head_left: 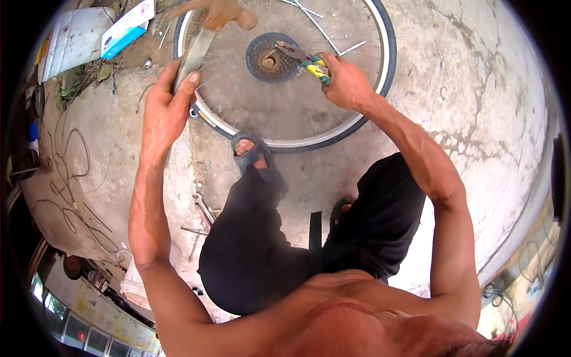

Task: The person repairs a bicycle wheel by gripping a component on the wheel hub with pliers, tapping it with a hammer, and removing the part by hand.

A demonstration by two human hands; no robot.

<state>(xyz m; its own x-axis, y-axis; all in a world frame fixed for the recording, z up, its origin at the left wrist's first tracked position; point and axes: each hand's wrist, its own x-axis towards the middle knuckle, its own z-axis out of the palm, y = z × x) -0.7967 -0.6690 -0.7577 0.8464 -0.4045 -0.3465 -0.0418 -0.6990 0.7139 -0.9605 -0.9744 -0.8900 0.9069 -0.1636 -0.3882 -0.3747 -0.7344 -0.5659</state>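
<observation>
A bicycle wheel (389, 65) with a black tyre and pale rim lies flat on the concrete floor. At its middle sits a rusty, dark sprocket cluster (259, 66) around the hub. My left hand (165, 104) is closed round the pale handle of a hammer (198, 50), its rusty head raised above the wheel's far left side and slightly blurred. In my right hand (347, 82) are pliers (315, 66) with yellow and green grips. Their dark jaws reach the sprockets near the hub; whether they grip anything there is too small to tell.
My sandalled foot (247, 147) rests against the wheel's near edge. Wrenches (203, 207) lie left of my knee. Loose cable (68, 172) sprawls on the left floor. A white tub (77, 41) and a blue-white box (126, 33) stand at the far left. Metal rods (321, 33) lie across the spokes.
</observation>
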